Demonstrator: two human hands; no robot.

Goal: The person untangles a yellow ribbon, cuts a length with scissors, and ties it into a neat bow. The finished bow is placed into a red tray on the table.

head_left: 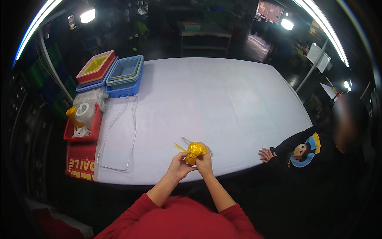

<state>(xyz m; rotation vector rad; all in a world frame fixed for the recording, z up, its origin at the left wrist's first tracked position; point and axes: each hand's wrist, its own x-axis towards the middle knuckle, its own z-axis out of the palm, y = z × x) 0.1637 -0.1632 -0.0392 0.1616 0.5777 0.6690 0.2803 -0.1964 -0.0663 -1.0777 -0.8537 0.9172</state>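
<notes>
A shiny gold foil-like bundle [196, 149], crumpled and rounded with a thin gold strip sticking out at its left, is held between my two hands near the table's front edge. My left hand [179, 166] grips its lower left side with bent fingers. From the right, my right hand [205, 162] closes round the other side. Just behind the bundle a pointed grey metal tip [186, 140] shows, perhaps of scissors; the bundle and hand hide most of that tool. What the bundle contains cannot be seen.
A long white loop [135, 131] lies on the white table [223, 107], left of my hands. Stacked plastic trays [126, 67] stand at the far left. Nearer is a red basket [95, 127] with yellow and white rolls. At right, another person's hand [266, 154] rests on the edge.
</notes>
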